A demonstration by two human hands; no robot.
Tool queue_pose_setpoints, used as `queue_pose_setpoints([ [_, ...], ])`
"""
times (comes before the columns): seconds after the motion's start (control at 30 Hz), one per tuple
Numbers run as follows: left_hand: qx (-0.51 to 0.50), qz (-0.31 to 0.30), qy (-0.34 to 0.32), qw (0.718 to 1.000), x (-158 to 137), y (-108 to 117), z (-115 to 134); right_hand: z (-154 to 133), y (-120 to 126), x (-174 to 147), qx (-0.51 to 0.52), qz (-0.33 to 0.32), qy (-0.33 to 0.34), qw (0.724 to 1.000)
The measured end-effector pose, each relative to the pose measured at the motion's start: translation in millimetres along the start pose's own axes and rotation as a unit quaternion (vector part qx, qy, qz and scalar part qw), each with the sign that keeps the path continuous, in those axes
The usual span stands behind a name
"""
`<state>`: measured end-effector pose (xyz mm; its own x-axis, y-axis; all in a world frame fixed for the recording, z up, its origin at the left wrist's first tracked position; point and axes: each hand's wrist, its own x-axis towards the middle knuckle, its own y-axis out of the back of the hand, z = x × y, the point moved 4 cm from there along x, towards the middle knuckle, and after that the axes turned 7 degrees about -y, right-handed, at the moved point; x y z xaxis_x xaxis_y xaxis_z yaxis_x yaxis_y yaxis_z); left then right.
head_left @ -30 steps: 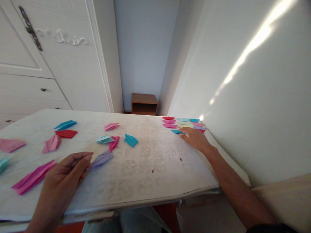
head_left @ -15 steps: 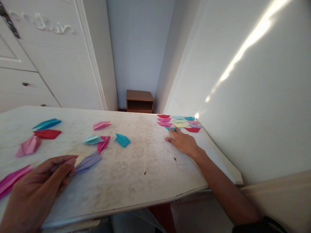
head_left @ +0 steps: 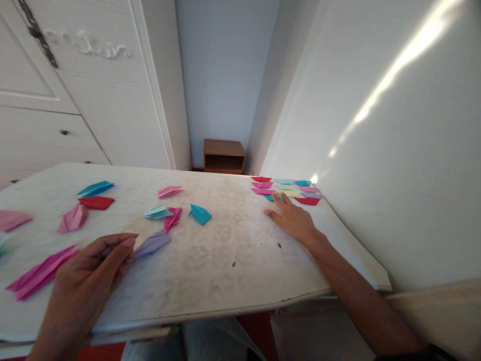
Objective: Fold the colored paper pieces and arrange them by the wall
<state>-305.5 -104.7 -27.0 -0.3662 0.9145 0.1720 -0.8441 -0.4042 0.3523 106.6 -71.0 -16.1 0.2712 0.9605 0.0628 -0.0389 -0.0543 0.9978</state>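
My left hand (head_left: 93,276) is closed in a pinch at the left end of a lavender folded paper piece (head_left: 153,244). A sliver of cream paper (head_left: 140,240) shows beside the fingertips. My right hand (head_left: 295,218) reaches to the far right with fingers spread, its fingertips touching a blue folded paper piece (head_left: 268,197) that they partly cover. That piece sits at the front of neat rows with a red piece (head_left: 307,201), a pink piece (head_left: 263,191) and a yellow piece (head_left: 288,193). Beside my left hand lies a long magenta piece (head_left: 43,273).
Loose folded papers lie across the white table (head_left: 210,281): a teal one (head_left: 200,214), a light-blue one (head_left: 158,212), a red one (head_left: 96,202) and several others. A wall (head_left: 413,165) borders the right side. Beyond are a white wardrobe (head_left: 105,100) and a brown shelf box (head_left: 224,148).
The view has turned left, so everything appears farther right and more papers show at the left. My right fingertips have shifted slightly over the rows. My left hand keeps its pinch.
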Motion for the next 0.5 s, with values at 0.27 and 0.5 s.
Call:
queue_pose_setpoints([
  [0.27, -0.109, -0.077, 0.027, 0.991, -3.3, -5.5, 0.0, -21.4, 10.4, -9.8, 0.124, 0.119, 0.118, 0.978],
  [0.5, -0.13, -0.084, -0.028, 0.988, -5.4, -5.8, 4.0, -45.1, -3.7, -20.2, 0.187, 0.033, 0.237, 0.953],
])
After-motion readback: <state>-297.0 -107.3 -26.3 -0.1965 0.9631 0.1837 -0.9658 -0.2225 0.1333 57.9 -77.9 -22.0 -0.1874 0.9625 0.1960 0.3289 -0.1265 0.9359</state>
